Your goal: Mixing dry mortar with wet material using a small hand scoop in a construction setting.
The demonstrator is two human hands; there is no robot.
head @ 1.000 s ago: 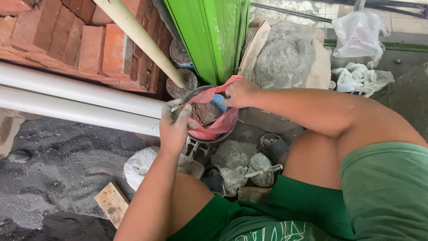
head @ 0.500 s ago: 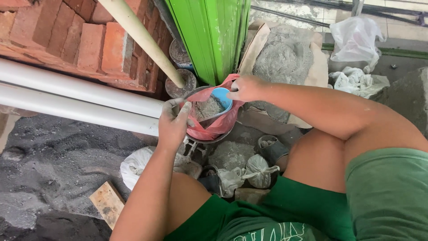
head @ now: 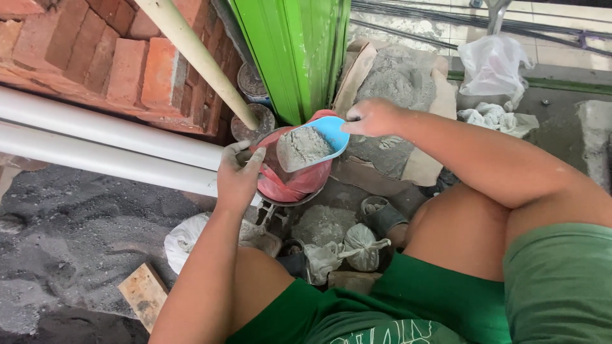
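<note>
My right hand (head: 373,118) grips a blue scoop (head: 315,141) heaped with grey cement powder, held just above a red plastic bag (head: 299,181) that lines a round bowl. At the bag's left rim, my left hand (head: 237,175) holds the plastic open. Both hands are dusted grey. The bowl under the bag is mostly hidden.
An open paper sack of grey cement (head: 398,83) lies behind the bowl. Two white pipes (head: 108,146) and a tan pole (head: 197,60) run past a brick wall (head: 121,64). A green metal panel (head: 296,51) stands beyond. Knotted white bags (head: 357,248) and a wood block (head: 143,294) lie on dark sand.
My right hand has lifted the scoop out of the red bag, now full of grey powder. The left hand has stayed on the bag's rim.
</note>
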